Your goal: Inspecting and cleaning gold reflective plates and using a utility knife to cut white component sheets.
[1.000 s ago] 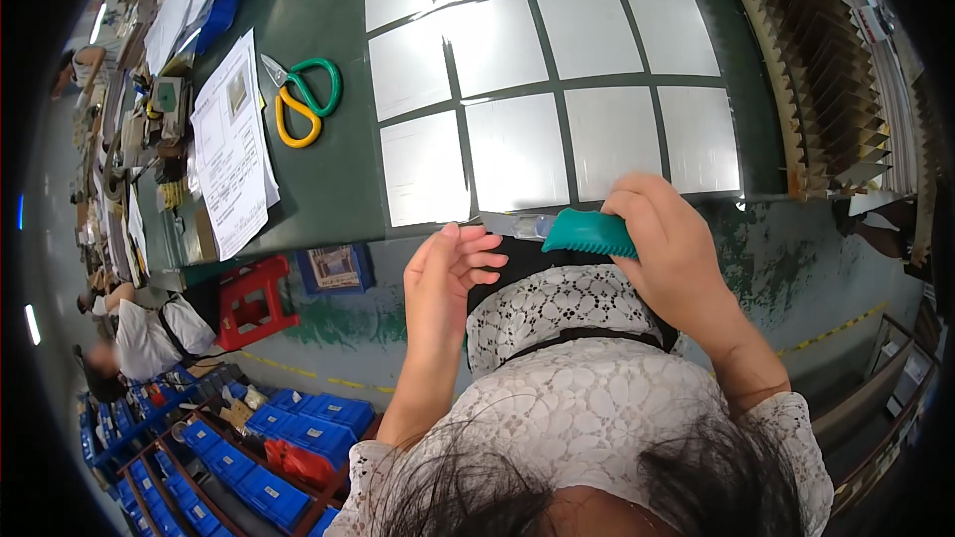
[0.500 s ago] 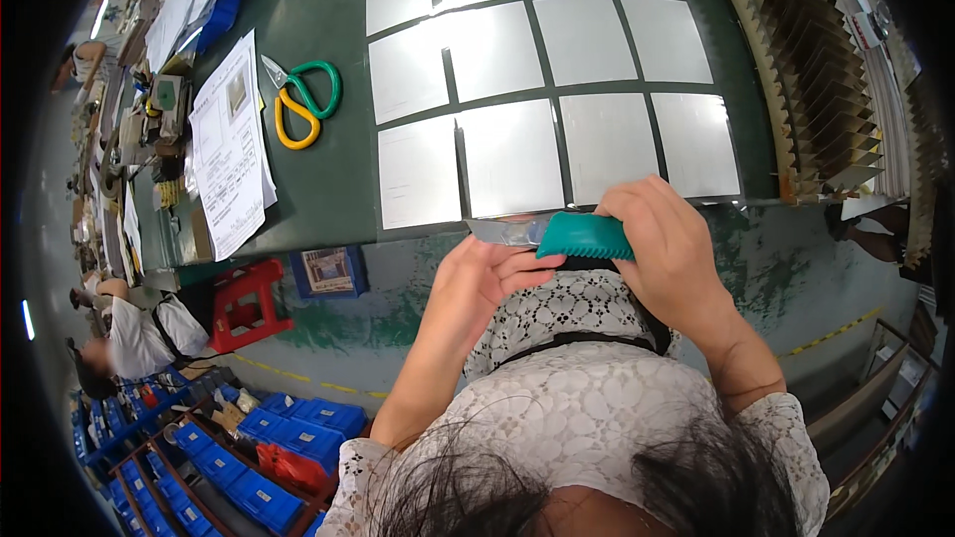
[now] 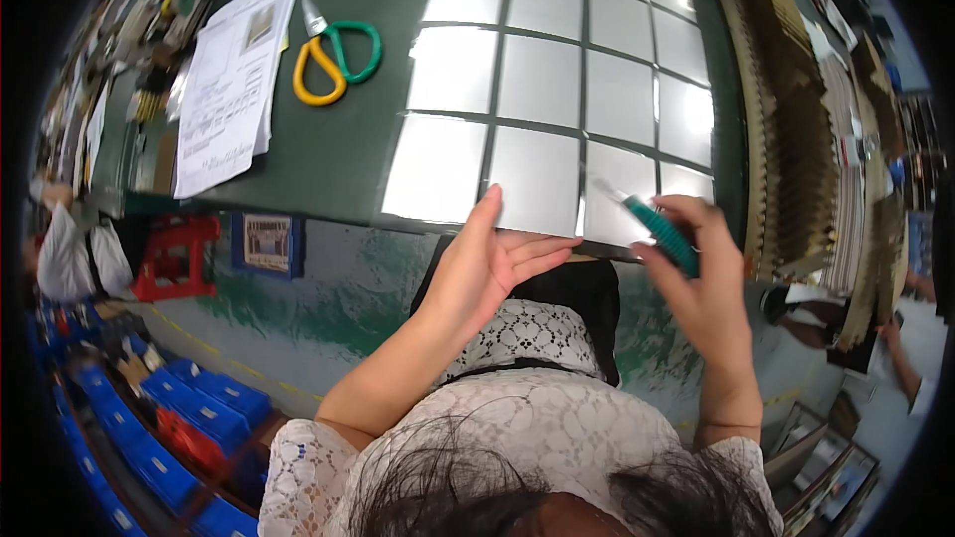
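In my right hand [image 3: 701,273] is a knife with a ribbed green handle [image 3: 665,236]. Its blade, blurred, points up and left over the pale sheets at the front of the table. My left hand [image 3: 482,264] is at the table's front edge, with its thumb over a pale rectangular sheet [image 3: 537,179] in the front row. The fingers stretch to the right along that edge, apart from the thumb. Several such sheets lie in rows, separated by narrow dark gaps.
Scissors with one yellow and one green handle [image 3: 323,75] lie on the dark green table [image 3: 328,169], beside printed papers [image 3: 234,80]. Zigzag-edged brown card stacks [image 3: 796,139] line the right side. A red stool [image 3: 179,259] and blue bins [image 3: 199,403] stand at lower left.
The knife has moved right and tilted, from lying across in front of my body to above the front sheets. My left hand has left the blade and moved to the table edge. The view has shifted.
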The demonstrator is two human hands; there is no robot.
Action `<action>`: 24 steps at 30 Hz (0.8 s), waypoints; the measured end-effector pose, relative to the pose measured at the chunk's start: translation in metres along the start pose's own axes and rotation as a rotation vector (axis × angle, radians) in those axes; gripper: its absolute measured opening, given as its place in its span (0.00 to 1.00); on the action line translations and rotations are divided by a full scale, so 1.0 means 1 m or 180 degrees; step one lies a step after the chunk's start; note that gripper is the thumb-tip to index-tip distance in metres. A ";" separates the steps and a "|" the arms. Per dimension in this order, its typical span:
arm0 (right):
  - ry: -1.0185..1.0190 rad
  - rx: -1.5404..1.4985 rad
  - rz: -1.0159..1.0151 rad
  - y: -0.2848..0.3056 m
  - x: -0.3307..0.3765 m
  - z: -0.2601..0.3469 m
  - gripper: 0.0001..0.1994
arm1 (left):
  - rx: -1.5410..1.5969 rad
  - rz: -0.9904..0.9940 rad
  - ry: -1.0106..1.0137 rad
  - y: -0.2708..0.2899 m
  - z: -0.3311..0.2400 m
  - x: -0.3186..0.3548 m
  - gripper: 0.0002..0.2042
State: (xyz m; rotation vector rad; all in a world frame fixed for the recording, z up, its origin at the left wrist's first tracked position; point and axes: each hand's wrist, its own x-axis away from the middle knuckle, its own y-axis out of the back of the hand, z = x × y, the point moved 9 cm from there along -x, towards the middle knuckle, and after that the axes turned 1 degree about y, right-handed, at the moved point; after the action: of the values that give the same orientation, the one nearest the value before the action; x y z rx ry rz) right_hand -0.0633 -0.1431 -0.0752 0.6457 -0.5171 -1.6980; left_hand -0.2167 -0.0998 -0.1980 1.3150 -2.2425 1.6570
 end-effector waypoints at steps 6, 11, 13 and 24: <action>0.0520 0.0500 0.0534 -0.008 -0.051 0.047 0.20 | 0.0082 -0.0112 -0.0354 0.010 -0.012 0.006 0.28; 0.1206 0.0899 0.1256 -0.053 -0.087 0.075 0.20 | 0.0254 -0.0149 -0.0256 0.013 -0.010 0.007 0.23; 0.1447 0.1112 0.1248 -0.063 -0.099 0.081 0.19 | 0.0328 -0.0157 -0.0234 0.013 -0.006 0.005 0.22; 0.1881 0.1833 0.1607 -0.102 -0.128 0.090 0.12 | 0.0081 0.0037 -0.0444 0.012 -0.008 0.007 0.23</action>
State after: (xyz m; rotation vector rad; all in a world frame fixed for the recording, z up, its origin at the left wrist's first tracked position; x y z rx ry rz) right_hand -0.1769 0.0035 -0.0557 1.2573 -0.6699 -0.8130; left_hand -0.2324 -0.0966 -0.2005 1.4698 -2.3157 1.6514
